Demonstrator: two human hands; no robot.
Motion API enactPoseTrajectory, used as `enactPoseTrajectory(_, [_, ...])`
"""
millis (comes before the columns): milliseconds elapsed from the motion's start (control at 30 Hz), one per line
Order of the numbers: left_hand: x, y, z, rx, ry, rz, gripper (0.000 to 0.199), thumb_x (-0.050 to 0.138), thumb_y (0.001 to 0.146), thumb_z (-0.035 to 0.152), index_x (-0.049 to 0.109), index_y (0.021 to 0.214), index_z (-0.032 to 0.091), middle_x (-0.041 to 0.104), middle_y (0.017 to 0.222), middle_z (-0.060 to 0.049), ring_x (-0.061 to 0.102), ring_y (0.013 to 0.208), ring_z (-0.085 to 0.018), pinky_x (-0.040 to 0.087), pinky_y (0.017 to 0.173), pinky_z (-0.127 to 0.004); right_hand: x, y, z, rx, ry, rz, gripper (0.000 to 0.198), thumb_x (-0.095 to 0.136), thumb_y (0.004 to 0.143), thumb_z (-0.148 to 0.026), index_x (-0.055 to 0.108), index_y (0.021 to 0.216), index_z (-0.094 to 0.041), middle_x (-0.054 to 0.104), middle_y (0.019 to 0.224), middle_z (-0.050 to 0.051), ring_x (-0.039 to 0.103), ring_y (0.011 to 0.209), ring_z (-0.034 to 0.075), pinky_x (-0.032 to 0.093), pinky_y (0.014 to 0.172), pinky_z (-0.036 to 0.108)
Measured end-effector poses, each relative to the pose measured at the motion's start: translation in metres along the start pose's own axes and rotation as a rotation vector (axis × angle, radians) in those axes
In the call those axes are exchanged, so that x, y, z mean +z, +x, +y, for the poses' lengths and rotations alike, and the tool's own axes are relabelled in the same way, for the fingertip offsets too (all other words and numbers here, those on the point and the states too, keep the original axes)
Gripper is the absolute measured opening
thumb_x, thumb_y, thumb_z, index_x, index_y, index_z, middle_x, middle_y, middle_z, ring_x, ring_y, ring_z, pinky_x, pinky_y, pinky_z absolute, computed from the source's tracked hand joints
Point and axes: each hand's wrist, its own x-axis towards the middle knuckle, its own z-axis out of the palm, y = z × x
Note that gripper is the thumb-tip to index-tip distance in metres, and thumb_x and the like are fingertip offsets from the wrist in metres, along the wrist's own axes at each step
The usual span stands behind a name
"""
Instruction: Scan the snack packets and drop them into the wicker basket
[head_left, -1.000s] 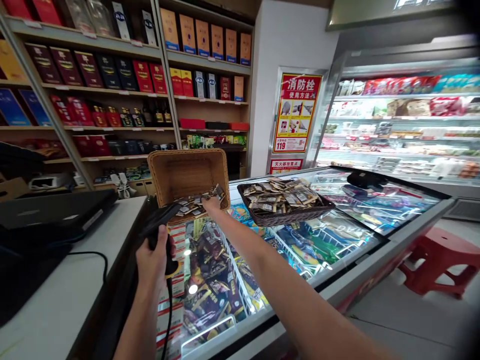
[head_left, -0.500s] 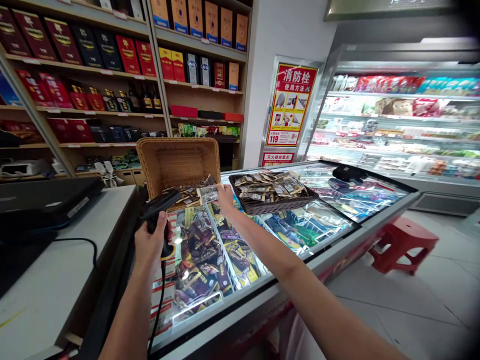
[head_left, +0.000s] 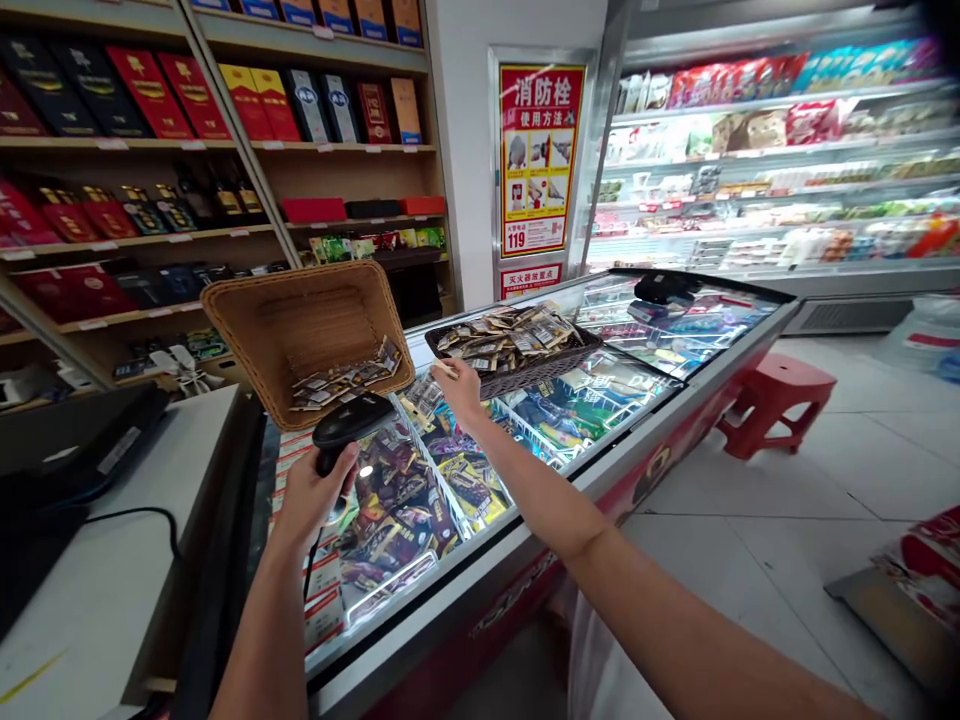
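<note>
My left hand (head_left: 309, 500) is wrapped round the handle of a black barcode scanner (head_left: 352, 418), its head raised and its cable hanging down. Between the fingers of my right hand (head_left: 460, 390) is a small clear snack packet (head_left: 427, 393), partly hidden by the hand. That hand is at the near left corner of a dark woven basket (head_left: 517, 380), heaped with small packets (head_left: 525, 335). A tilted tan wicker basket (head_left: 300, 320) stands beyond the scanner, with several similar packets (head_left: 345, 383) at its bottom.
Beneath both baskets lies a glass-topped chest freezer (head_left: 480, 545) full of packaged goods. A white counter (head_left: 172, 480) borders it on the left. A red stool (head_left: 780, 400) stands on the floor at right. Shelves of boxes (head_left: 330, 210) line the back wall.
The view has turned right and downward. My right hand, still with the packet, has moved from the tan basket's edge over to the dark basket's corner. The scanner stays in my left hand.
</note>
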Motion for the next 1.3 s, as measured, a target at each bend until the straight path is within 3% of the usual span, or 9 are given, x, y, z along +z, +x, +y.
enactPoseTrajectory(267, [0.003,0.000,-0.004,-0.044,-0.018,-0.071,0.041,0.081,0.075,0.055,0.060,0.068,0.020,0.054,0.051,0.002,0.046,0.046,-0.012,0.039,0.042,-0.022,-0.008,0.006,-0.003,0.037,0.042,-0.005,0.016,0.068,0.092,-0.039,0.069,0.097,-0.024,0.064,0.083,0.001,0.045,0.059,0.012,0.041,0.051,0.024])
enactPoseTrajectory(1100, [0.008,-0.001,-0.004,-0.056,0.028,-0.105,0.048,0.076,0.079,0.064,0.059,0.068,0.021,0.054,0.051,0.003,0.046,0.045,-0.012,0.038,0.043,-0.022,-0.005,0.004,-0.008,0.057,0.032,0.007,0.015,0.068,0.092,-0.037,0.068,0.094,-0.023,0.060,0.077,0.000,0.048,0.058,0.012,0.039,0.051,0.024])
enactPoseTrajectory(1233, [0.007,0.001,-0.007,-0.046,0.052,-0.047,0.052,0.074,0.075,0.069,0.057,0.063,0.021,0.053,0.051,0.002,0.046,0.046,-0.013,0.038,0.044,-0.024,-0.002,0.005,-0.011,0.096,0.006,0.043,0.016,0.069,0.090,-0.037,0.067,0.096,-0.022,0.058,0.074,-0.002,0.051,0.055,0.011,0.042,0.049,0.022])
enactPoseTrajectory(1300, [0.003,0.005,-0.012,-0.054,0.109,0.048,0.053,0.073,0.073,0.071,0.056,0.061,0.022,0.052,0.049,0.002,0.044,0.046,-0.013,0.035,0.042,-0.024,-0.003,0.005,-0.012,0.117,0.048,0.040,0.024,0.069,0.090,-0.037,0.065,0.110,-0.024,0.058,0.075,-0.004,0.054,0.053,0.012,0.046,0.048,0.023])
